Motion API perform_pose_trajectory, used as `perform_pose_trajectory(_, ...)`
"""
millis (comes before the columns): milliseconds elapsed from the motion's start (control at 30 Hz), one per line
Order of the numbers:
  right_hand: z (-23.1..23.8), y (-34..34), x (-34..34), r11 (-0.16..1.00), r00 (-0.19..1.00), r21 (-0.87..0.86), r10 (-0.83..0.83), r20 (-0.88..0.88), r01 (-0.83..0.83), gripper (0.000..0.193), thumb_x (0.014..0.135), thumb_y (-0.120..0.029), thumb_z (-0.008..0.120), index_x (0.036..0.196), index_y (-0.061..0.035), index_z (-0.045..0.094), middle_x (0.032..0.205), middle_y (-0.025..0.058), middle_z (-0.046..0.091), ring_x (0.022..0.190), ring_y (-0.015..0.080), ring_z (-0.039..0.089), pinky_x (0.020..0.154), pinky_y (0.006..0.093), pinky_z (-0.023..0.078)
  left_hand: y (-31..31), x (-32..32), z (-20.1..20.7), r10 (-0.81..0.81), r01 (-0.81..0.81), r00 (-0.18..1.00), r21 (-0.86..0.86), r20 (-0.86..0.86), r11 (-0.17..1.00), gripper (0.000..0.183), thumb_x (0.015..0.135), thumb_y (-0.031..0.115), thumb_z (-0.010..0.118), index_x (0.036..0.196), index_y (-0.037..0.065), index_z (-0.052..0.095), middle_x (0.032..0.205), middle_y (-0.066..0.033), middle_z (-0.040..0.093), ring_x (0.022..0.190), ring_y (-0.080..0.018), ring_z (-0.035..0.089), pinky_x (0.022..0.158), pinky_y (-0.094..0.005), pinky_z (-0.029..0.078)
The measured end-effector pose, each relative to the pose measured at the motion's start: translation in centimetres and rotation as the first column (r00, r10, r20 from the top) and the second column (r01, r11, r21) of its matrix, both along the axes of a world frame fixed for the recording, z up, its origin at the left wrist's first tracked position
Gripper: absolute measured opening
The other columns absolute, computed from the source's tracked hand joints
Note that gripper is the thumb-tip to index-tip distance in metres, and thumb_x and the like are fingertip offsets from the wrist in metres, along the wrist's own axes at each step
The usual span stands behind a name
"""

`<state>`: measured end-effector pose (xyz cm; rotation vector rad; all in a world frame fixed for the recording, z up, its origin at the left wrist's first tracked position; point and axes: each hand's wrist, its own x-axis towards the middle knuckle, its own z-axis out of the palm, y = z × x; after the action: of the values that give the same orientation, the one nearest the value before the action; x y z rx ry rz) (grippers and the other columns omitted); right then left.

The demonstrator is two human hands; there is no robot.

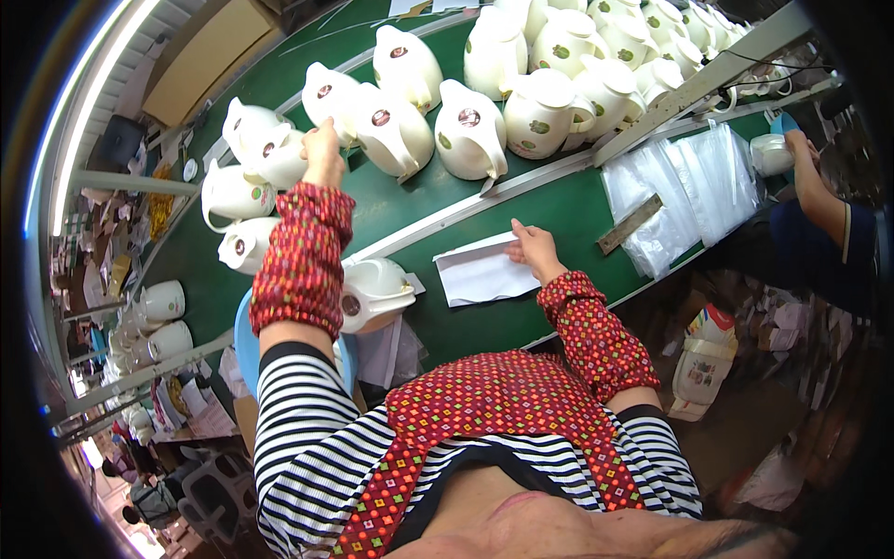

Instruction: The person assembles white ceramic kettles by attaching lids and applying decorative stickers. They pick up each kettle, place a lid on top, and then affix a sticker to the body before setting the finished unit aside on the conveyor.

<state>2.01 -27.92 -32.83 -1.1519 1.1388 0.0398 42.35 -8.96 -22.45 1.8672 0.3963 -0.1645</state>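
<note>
My left hand (322,155) reaches forward among cream-white plastic jugs. It lies against a jug (280,164) with a brown oval mark, and another jug (328,93) stands just beyond the fingertips. How the fingers meet the jug is hidden. My right hand (536,252), fingers apart, rests at the right edge of a white paper sheet (480,277) on the green table (549,210). Near my left forearm a single jug (374,289) lies close to the table's front edge, its handle toward the right. Patterned red sleeve covers are on both my forearms.
A metal rail (447,215) crosses the green surface. Many more jugs (545,114) stand beyond it. Clear plastic bags (684,186) lie at right under a flat metal bar (629,224). A co-worker's arm (819,200) is at far right. A blue basin (246,345) sits at left.
</note>
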Motion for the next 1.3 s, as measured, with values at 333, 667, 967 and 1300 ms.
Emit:
perform_pose_trajectory(333, 4.1, 1.0, -1.8, 0.988, 0.983, -0.011, 0.157, 0.098, -0.156, 0.060, 0.105, -0.023, 0.062, 0.158, -0.0170, 0.034, 0.101, 0.0211, 0.070, 0.079, 0.0248, 0.076, 0.061, 0.0307, 0.059, 3.9, -34.5, -4.0, -0.412, 0.314, 0.840, -0.302, -0.352, 0.900, 0.080, 0.103, 0.033, 0.065, 0.163, 0.016, 0.015, 0.122, -0.0216, 0.064, 0.101, -0.0261, 0.067, 0.086, -0.0362, 0.054)
perform_pose_trajectory(667, -0.8, 0.1, -2.0, 0.981, 0.923, -0.061, 0.194, 0.331, -0.185, 0.025, 0.098, -0.004, 0.068, 0.121, 0.0056, 0.070, 0.100, 0.0069, 0.071, 0.082, 0.0117, 0.066, 0.079, 0.0259, 0.056, 3.9, -34.0, -11.9, -0.102, -0.121, 0.904, -0.477, -0.416, 0.871, 0.056, 0.105, 0.015, 0.061, 0.156, 0.005, 0.038, 0.132, -0.0148, 0.058, 0.109, -0.0219, 0.063, 0.089, -0.0414, 0.055)
perform_pose_trajectory(967, 15.6, -2.0, -5.7, 0.636, 0.639, -0.177, 0.768, 0.048, -0.751, 0.039, 0.095, -0.015, 0.073, 0.133, -0.0076, 0.066, 0.102, 0.0119, 0.075, 0.082, 0.0198, 0.073, 0.071, 0.0308, 0.056, 6.5, -39.9, 1.1, -0.382, 0.262, 0.922, -0.626, -0.062, 0.735, 0.070, 0.088, -0.013, 0.068, 0.153, -0.006, 0.042, 0.137, -0.0148, 0.062, 0.116, -0.0178, 0.065, 0.103, -0.0311, 0.052)
perform_pose_trajectory(1300, 22.3, 7.4, -1.7, 0.120, 0.115, -0.956, 0.989, 0.092, -0.267, 0.040, 0.076, -0.020, 0.086, 0.112, -0.0093, 0.070, 0.102, 0.0095, 0.071, 0.101, 0.0320, 0.067, 0.097, 0.0475, 0.048, 11.3, -40.7, 10.9, -0.461, 0.447, 0.874, -0.622, 0.151, 0.643, 0.064, 0.093, -0.009, 0.067, 0.152, -0.003, 0.044, 0.131, -0.0117, 0.063, 0.113, -0.0149, 0.065, 0.097, -0.0284, 0.055)
